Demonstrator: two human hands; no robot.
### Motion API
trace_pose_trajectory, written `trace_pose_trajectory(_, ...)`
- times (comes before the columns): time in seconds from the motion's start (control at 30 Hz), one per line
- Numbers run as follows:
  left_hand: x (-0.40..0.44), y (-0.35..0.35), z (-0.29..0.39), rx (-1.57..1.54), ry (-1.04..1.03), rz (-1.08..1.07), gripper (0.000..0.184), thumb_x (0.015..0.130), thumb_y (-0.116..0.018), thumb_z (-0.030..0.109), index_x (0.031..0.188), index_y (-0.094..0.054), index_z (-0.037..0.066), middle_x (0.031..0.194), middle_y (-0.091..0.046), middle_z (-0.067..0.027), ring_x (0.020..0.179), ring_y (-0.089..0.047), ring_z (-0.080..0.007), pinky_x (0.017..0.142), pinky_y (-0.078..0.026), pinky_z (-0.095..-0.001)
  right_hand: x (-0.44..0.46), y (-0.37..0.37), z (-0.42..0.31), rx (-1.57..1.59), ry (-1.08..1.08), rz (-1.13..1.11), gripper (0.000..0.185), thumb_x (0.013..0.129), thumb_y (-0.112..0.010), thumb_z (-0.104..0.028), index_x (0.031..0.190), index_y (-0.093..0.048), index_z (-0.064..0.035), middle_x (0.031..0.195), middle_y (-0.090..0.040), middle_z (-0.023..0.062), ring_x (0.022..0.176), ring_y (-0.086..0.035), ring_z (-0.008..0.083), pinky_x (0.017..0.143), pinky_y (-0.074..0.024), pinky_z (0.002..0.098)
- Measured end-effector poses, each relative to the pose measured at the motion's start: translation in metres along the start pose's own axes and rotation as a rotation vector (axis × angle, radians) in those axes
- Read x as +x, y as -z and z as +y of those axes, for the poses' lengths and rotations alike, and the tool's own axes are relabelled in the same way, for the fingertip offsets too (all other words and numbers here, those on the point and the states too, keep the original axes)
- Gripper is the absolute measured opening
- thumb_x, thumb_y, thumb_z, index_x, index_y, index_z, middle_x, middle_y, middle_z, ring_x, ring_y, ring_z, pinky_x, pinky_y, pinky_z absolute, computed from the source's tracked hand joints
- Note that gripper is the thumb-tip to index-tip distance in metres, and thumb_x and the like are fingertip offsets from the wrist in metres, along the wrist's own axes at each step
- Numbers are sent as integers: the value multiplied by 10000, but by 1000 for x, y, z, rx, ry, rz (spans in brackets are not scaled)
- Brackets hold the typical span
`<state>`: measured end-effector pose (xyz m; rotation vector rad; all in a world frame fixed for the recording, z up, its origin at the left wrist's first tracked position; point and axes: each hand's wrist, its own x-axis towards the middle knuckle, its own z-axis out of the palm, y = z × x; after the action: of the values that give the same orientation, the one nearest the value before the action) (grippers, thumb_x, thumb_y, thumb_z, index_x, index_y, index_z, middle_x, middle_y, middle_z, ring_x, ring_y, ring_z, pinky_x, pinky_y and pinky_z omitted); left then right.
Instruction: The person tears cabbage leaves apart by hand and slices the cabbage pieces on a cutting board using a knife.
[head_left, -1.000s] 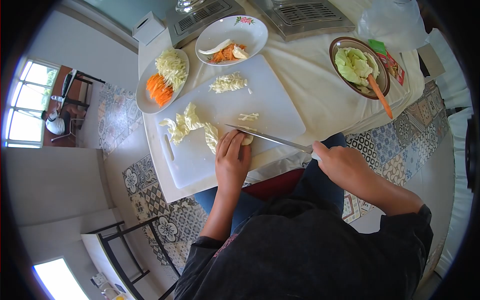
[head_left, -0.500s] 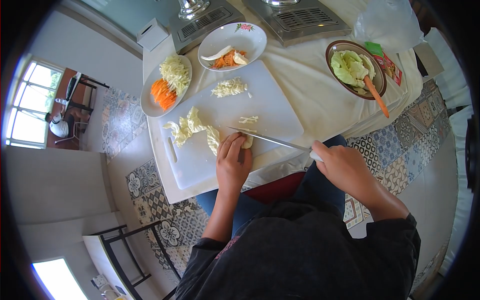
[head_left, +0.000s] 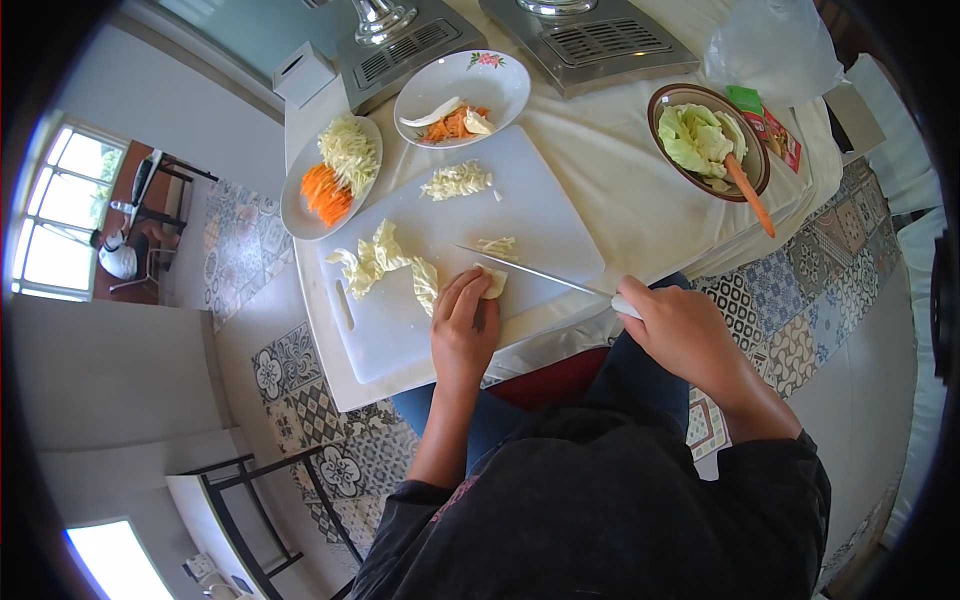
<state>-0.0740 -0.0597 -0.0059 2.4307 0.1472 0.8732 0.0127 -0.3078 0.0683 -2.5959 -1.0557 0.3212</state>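
My left hand point(head_left: 465, 315) presses a pale cabbage piece point(head_left: 493, 283) on the white cutting board point(head_left: 550, 215), fingers together and curled. In my right hand point(head_left: 665, 322) is the white handle of a knife point(head_left: 540, 273); its blade lies just beyond the fingers of my left hand. Thin cut strips point(head_left: 497, 247) rest on the far side of the blade. Farther up the board is a pile of chopped cabbage point(head_left: 457, 180), and cabbage leaves point(head_left: 375, 257) lie left of my left hand.
An oval plate point(head_left: 288, 208) holds shredded carrot and cabbage. Behind the board stands a flowered bowl point(head_left: 508, 88). A brown-rimmed bowl point(head_left: 660, 135) with cabbage and a carrot point(head_left: 750, 195) is at right, near packets point(head_left: 775, 135). Metal stands point(head_left: 600, 45) are at the back; a person point(head_left: 118, 258) sits far left.
The knife blade has shifted slightly away from the cabbage piece under my left hand, and the cut strips beyond it have moved a little. My right hand has moved slightly left.
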Motion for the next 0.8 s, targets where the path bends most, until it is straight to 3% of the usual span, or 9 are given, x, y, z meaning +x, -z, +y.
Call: trace_pose_trajectory(0.8, 6, -2, 3, 63, 43, 6, 234, 747, -600, -119, 930, -694, -8, 1002, -681, -155, 969, -652, -321, 841, -525, -404, 6, -5, 0, 0, 68, -12, 204, 885, -625, -180, 1009, -509, -67, 644, -629, 134, 619, -651, 350, 517, -489, 460)
